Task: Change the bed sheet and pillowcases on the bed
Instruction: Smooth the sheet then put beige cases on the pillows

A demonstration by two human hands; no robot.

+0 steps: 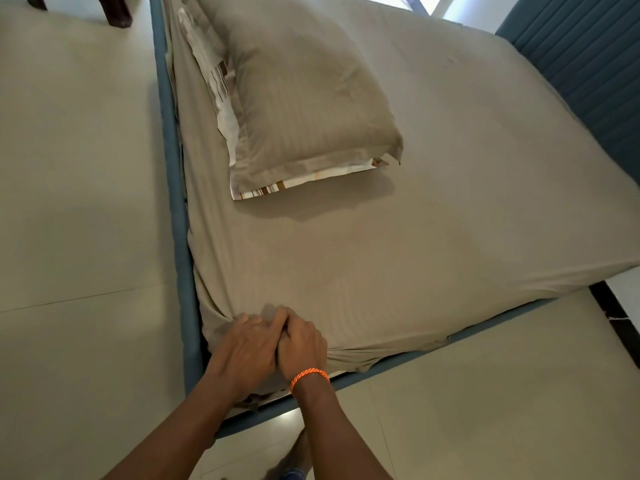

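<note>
A bed with a blue frame (pixel 180 265) fills the view, covered by a taut beige sheet (pixel 398 244), on a pale tiled floor (pixel 76 202). A beige pillow (pixel 304 95) lies at 12 o'clock, a blue headboard (pixel 588 64) at 2 o'clock. At 6 o'clock the left hand (pixel 247 351) and right hand (pixel 301 344) sit pressed together, fingers curled on the sheet's bunched corner.

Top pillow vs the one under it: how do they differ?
The top pillow wears a plain beige striped-weave case; the lower pillow has a white case with brown stripes. The top pillow shows fully; the lower pillow shows only as edges along two sides. Both lie flat on the bed sheet.
</note>
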